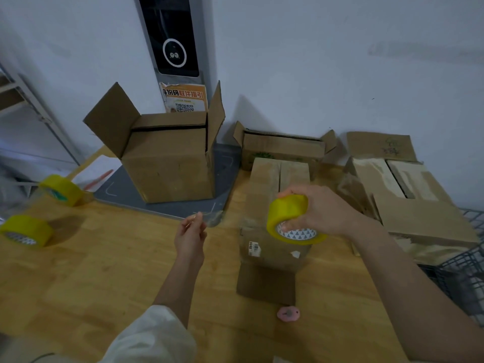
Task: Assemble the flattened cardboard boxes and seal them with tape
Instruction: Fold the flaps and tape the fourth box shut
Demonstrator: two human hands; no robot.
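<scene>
My right hand (pixel 318 209) grips a yellow tape roll (pixel 290 218) above a small cardboard box (pixel 272 255) that stands on the wooden table (pixel 104 271). My left hand (pixel 190 237) pinches the free end of a clear tape strip (pixel 209 217), stretched out to the left of the roll. The box's top flaps lie folded down, with pale tape marks along them. A larger box (pixel 170 166) stands behind with its flaps up.
Two more yellow tape rolls (pixel 61 189) (pixel 26 230) lie at the table's left. Flattened and half-folded boxes (pixel 408 200) are piled at the right over a wire basket (pixel 466 271). A small pink object (pixel 288 313) lies in front of the box. A grey kiosk base (pixel 183 208) sits behind.
</scene>
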